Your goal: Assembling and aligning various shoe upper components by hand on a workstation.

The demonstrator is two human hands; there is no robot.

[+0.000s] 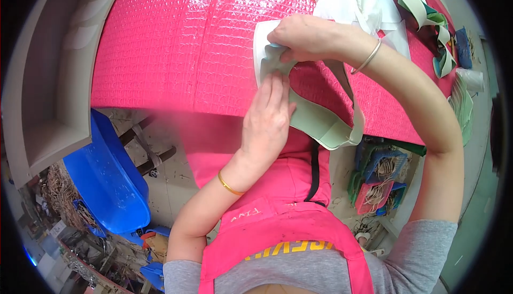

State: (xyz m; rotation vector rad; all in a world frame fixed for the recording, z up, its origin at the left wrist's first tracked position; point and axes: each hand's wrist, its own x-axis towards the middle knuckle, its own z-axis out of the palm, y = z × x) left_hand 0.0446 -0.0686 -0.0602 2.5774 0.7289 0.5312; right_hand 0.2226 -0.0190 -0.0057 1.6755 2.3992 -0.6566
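A long, curved pale green strip [320, 120] of sheet material, with a white edge at its far left, lies at the near edge of the pink table. My left hand [267, 115] rests on the strip, its fingers stretched out and pressed flat against it. Beyond it, my right hand [304, 36] is closed on the strip's far end, with the thumb side turned inward. The strip loops from between my hands toward the right and bends back up toward my right forearm. Its lower curve hangs over the table edge, in front of my pink apron [288, 224].
A pink, quilted table cover [155, 53] spreads ahead. Thin white sheets [347, 2] are heaped beyond my right hand; more green and white strips [443, 37] lie at the far right. Blue plastic bins [115, 182] stand below left, with baskets [374, 192] of cords below right.
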